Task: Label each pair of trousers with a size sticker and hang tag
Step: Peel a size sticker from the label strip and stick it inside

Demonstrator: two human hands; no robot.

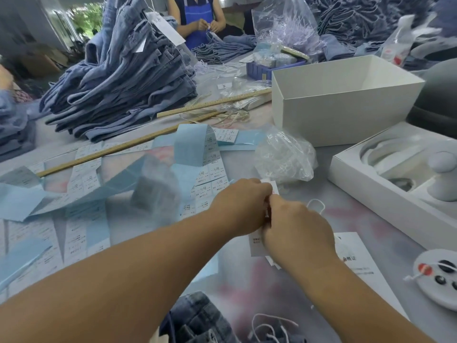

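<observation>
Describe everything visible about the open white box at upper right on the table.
The white box is a rectangular, lidless carton that looks like smooth cardboard, standing upright on the table, open top up. What shows of its inside is bare; the bottom is hidden. A crumpled clear plastic bag lies by its front left corner, and a wooden ruler points toward its left side.

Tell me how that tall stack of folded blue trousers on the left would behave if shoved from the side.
The stack of trousers is probably heavy, being many denim layers deep. It already leans with uneven edges, so upper pairs would likely slide off. Soft cloth should slump rather than topple whole.
</observation>
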